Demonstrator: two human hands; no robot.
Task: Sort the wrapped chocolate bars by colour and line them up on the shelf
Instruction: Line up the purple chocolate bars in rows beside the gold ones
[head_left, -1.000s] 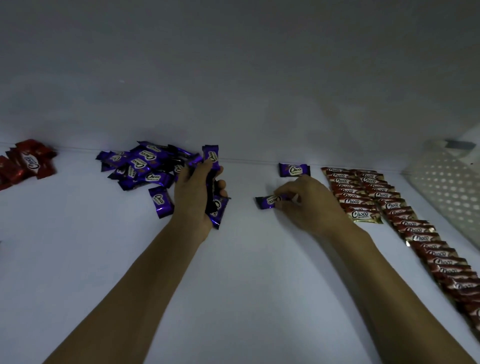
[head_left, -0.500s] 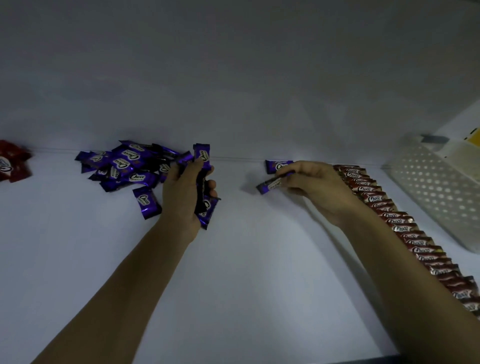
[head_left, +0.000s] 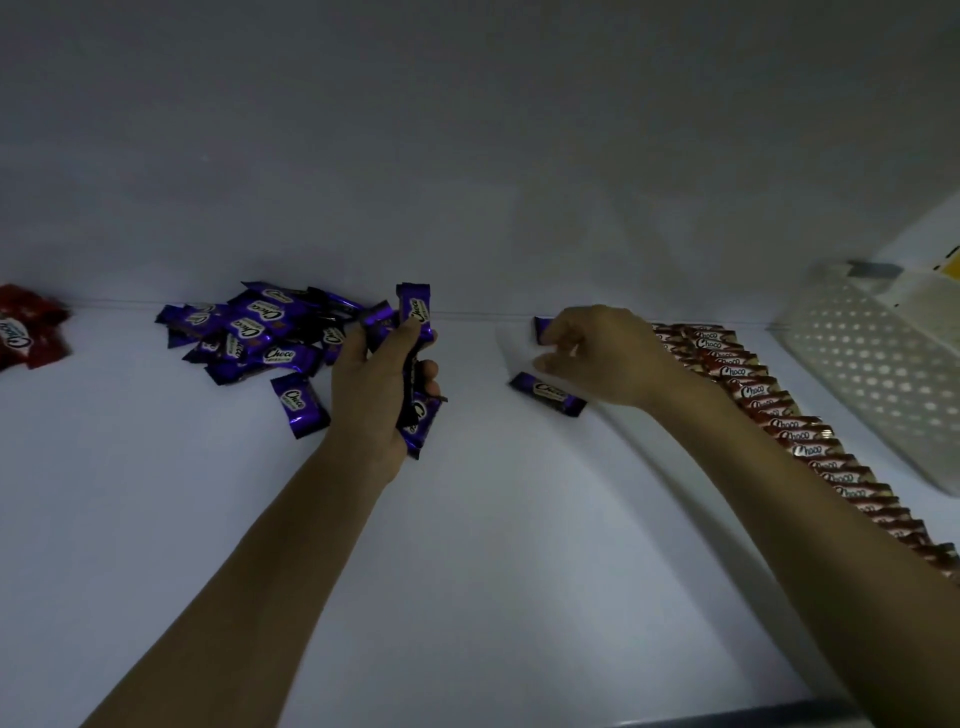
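A bunch of purple bars (head_left: 418, 410) is gripped in the left hand (head_left: 374, 395), fingers wrapped tight round the stack, with one of them poking up past the fingertips toward the back. Just left of that hand, the purple pile (head_left: 260, 327) is heaped loosely against the back edge of the shelf (head_left: 467, 545). A lone purple bar (head_left: 300, 405) is lying flat on its own between the heap and the left wrist.

Over to the right, a single purple bar (head_left: 548, 393) is laid flat on the shelf, a bit skewed, right below the right hand (head_left: 597, 358). A second purple bar (head_left: 542, 330) is tucked at the back edge, and only its left end can be seen past the fingers. Those fingers are curled downward, and whether that back bar is being pinched or just touched can't be told tbh.

Further right, a long overlapping row of red-brown bars (head_left: 769, 410) is lined up from the back edge toward the front. A white basket (head_left: 872, 374) with a perforated wall is parked beside that row. At the far left edge a few red bars (head_left: 26, 332) are bunched up by the back
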